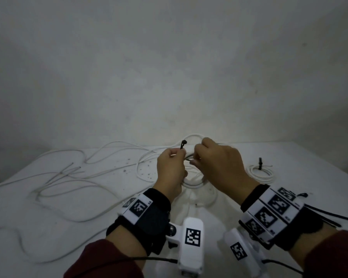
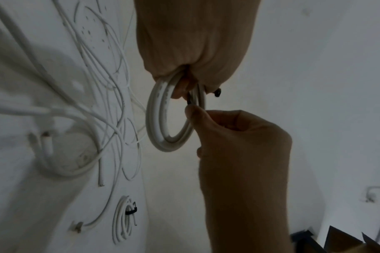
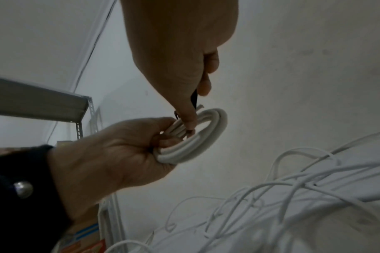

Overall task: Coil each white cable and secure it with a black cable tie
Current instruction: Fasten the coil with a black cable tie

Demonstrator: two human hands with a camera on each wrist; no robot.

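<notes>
A small coil of white cable (image 2: 162, 123) hangs in the air between both hands above the white table (image 1: 289, 157). My left hand (image 1: 179, 158) grips one side of the coil (image 3: 204, 138), and the head of a black cable tie (image 1: 183, 144) sticks up above its thumb. My right hand (image 1: 195, 158) pinches the tie's other end (image 3: 194, 100) close against the coil. The tie head (image 2: 217, 92) shows just behind the coil in the left wrist view. My hands hide most of the tie's strap.
Another white coil (image 1: 261, 173) lies at the table's right with a black tie (image 1: 260, 163) round it. Spare black ties (image 1: 327, 216) lie beside my right wrist. Loose white cables (image 1: 68, 177) sprawl over the left half. A wall stands close behind the table.
</notes>
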